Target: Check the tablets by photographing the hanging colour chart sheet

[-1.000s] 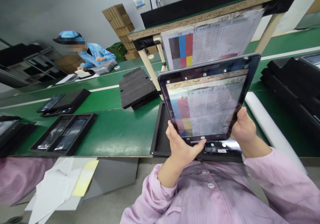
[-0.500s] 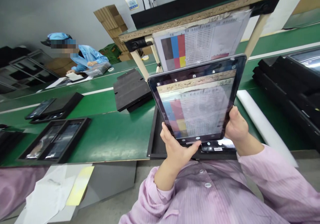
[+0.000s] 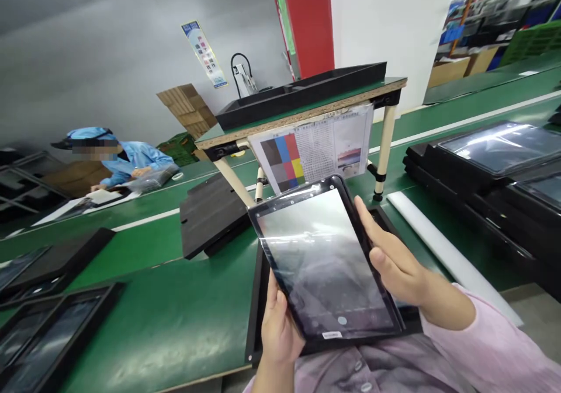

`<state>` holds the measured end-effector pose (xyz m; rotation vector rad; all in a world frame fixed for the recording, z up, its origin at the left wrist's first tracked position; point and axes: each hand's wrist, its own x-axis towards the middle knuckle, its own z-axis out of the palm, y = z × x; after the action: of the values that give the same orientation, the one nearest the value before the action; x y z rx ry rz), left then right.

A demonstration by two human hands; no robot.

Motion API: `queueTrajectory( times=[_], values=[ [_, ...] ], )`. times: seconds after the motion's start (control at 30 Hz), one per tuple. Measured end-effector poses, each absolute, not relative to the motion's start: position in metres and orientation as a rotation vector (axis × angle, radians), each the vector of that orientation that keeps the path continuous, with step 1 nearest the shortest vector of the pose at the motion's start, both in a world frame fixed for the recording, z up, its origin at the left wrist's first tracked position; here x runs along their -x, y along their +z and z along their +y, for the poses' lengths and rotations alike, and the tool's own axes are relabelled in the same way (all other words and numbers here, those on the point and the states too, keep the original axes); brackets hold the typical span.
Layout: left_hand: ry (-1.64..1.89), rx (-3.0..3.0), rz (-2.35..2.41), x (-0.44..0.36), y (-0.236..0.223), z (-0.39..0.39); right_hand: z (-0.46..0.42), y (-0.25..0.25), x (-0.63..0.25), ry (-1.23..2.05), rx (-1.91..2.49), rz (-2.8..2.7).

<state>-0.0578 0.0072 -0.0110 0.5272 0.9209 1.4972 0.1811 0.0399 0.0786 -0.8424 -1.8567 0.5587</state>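
Note:
A tablet [image 3: 324,258] with a black border is tilted up in front of my chest, its screen facing me. Its display shows a pale, washed-out camera picture with a round button at the bottom and bright reflections across it. My left hand [image 3: 280,329] is closed around the lower left edge, thumb at the front. Along the right edge lies my right hand [image 3: 398,267], fingers fairly straight and thumb at the side, supporting the tablet. Beneath the tablet is a black tray [image 3: 256,311], mostly hidden. Behind it hangs a printed sheet with colour squares [image 3: 284,159].
A small raised shelf [image 3: 307,110] bears a black tray. Black foam pieces [image 3: 214,212] lie left of it; framed screens [image 3: 56,329] are at lower left. A white foam strip [image 3: 438,247] and stacked trays with screens [image 3: 495,165] are right. A co-worker [image 3: 127,153] sits far left.
The tablet has come down and leans back more; its display went from the colour sheet to a pale grey picture. My right hand's fingers have straightened along the edge. The view has tilted up.

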Motion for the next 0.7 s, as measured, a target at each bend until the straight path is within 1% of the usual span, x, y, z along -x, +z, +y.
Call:
queueTrajectory(
  times=[0.27, 0.37, 0.47, 0.53, 0.6, 0.7],
  values=[
    [1.474, -0.455, 0.988, 0.056, -0.014, 0.002, 0.052, 0.073, -0.182, 0.326, 0.91, -1.902],
    [1.481, -0.449, 1.006, 0.06, -0.009, -0.004, 0.054, 0.065, -0.183, 0.365, 0.946, -1.916],
    [1.41, -0.464, 1.023, 0.071, 0.001, -0.007, 0.055, 0.053, -0.197, 0.455, 1.026, -1.871],
    [1.374, -0.459, 1.075, 0.082, 0.007, -0.006, 0.053, 0.042, -0.215, 0.453, 1.246, -1.765],
    [1.374, -0.435, 1.169, 0.096, 0.01, -0.003, 0.049, 0.025, -0.237, 0.344, 1.629, -1.684],
    [1.369, -0.419, 1.305, 0.112, 0.007, 0.004, 0.035, -0.005, -0.261, 0.268, 2.116, -1.824]
  ],
)
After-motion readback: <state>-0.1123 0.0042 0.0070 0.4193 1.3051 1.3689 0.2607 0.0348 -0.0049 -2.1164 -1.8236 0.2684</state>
